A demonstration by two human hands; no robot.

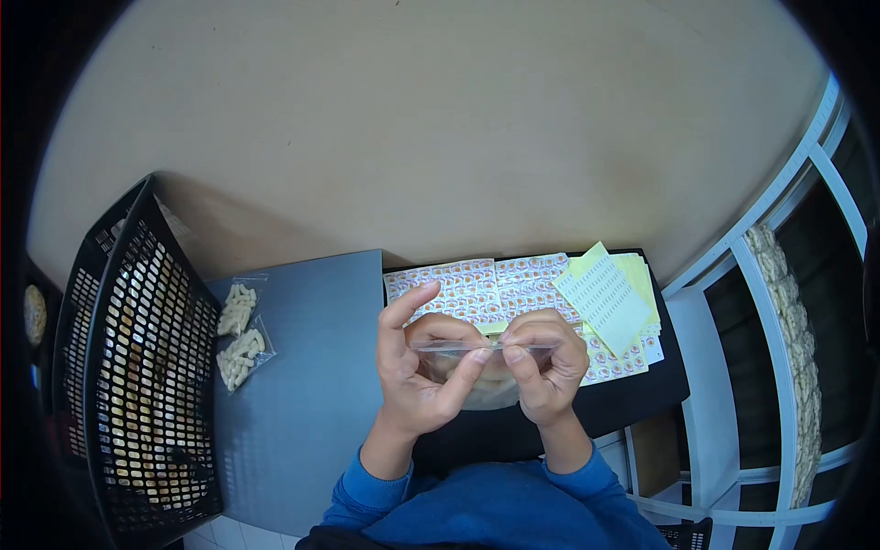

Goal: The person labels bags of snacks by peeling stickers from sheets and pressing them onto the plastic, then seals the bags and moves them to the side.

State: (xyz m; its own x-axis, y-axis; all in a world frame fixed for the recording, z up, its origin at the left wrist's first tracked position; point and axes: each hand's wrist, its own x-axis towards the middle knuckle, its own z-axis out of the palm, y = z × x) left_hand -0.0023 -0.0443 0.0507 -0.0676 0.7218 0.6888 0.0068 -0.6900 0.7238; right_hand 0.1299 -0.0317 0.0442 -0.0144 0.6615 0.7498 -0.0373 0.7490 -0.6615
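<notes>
Between my two hands hangs a clear plastic bag point(490, 394), its top edge level and facing me. My left hand point(426, 371) pinches the edge near its middle with thumb and fingers, the index finger raised. Close beside it, my right hand point(547, 367) pinches the same edge. Pale contents show dimly through the bag; what they are is hard to tell. Behind the hands lie sheets of round printed stickers point(449, 280), with a pale yellow sheet of small print point(605, 295) on top at the right.
A black perforated basket point(156, 367) stands at the left. Beside it on the grey tabletop point(302, 385) lie two small clear bags of pale pieces point(240, 357). A beige wall point(440, 137) rises behind, and a white metal rack point(720, 394) stands at the right.
</notes>
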